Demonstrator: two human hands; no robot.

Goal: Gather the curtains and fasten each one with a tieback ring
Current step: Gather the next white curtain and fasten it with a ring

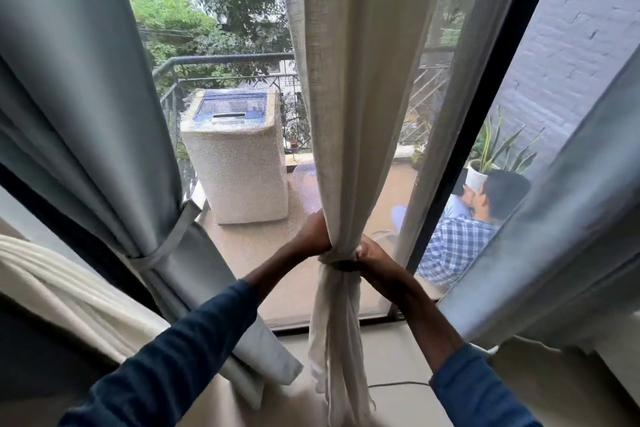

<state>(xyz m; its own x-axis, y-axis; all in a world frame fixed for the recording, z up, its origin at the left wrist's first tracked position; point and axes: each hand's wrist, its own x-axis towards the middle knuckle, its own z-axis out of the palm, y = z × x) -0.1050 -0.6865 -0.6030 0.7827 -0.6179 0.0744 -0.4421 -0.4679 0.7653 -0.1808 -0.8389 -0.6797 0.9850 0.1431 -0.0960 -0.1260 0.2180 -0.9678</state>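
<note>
Left hand (311, 236) and right hand (372, 255) clench one cream curtain (349, 114), between two grey curtains (86, 114).

Home, curtains (349, 80) at balcony door, washing machine (235, 156) outside

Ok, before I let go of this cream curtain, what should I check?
1. Cream curtain gathered into one bunch: ok.
2. Left hand holds the bunch: ok.
3. Right hand grips the ring: ok.
4. Ring fully closed round the bunch: cannot tell, the hands hide it.
5. Left grey curtain fastened by its tieback: ok.
6. Right grey curtain fastened: not ok, no tieback shows on it.
</note>
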